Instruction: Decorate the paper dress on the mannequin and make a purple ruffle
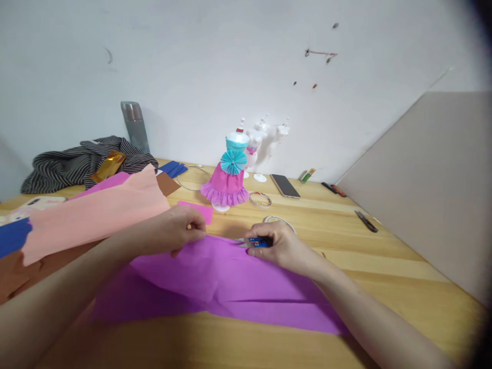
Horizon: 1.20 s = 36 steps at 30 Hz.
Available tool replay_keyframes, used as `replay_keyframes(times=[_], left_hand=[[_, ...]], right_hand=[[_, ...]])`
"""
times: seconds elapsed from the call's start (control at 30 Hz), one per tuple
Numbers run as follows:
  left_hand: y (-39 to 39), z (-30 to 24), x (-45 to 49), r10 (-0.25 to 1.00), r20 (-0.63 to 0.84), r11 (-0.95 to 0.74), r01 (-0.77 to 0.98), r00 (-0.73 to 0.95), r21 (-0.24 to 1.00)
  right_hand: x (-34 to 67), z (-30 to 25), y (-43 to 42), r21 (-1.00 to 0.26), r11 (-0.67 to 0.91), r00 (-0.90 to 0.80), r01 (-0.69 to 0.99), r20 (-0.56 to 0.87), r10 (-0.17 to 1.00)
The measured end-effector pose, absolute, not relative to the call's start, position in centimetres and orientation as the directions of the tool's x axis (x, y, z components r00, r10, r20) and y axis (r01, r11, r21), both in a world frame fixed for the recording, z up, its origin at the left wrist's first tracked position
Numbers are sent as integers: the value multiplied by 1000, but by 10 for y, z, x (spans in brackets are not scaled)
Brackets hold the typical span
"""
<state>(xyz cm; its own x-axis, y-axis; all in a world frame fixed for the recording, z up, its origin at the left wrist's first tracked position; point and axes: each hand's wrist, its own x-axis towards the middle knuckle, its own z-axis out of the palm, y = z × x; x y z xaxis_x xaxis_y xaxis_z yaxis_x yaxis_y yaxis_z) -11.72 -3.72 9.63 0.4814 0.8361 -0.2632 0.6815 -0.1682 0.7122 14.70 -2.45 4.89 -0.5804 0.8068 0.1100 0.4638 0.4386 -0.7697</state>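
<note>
Grip of the left hand (182, 228) is pressed together, pinching the far edge of the purple paper sheet (230, 284), which lies flat on the table (384, 266) near the middle of its front edge. Just to the right, the right hand (282, 248) wraps its grip around the blue-handled scissors (255, 242), blades at that same edge. Behind them stands a pink-dressed mannequin (226, 184).

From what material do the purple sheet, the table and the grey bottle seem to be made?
The purple sheet, pinched by the left hand: probably thin crepe or tissue paper, matte, with soft creases. The right hand grips a blue-handled tool on it. Table: light wood, smooth, slightly shiny; grain and plank lines show. Grey bottle: likely metal, with a dull brushed sheen.
</note>
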Motion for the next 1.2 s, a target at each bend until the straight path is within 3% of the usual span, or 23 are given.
replay_keyframes(times=[0.3,0.6,0.83,1.2], left_hand=[[-34,82,-108,872,-199,-161,645,448,747],[-40,93,-105,844,-262,-117,638,468,761],[-40,90,-107,845,-268,-127,659,464,741],[-36,87,-109,829,-265,-134,634,493,761]], right_hand=[[158,70,-26,-654,619,-639,434,261,724],[165,67,-22,-390,796,-691,462,403,599],[164,70,-25,-381,843,-706,379,470,529],[159,55,-26,-248,866,-715,433,490,498]])
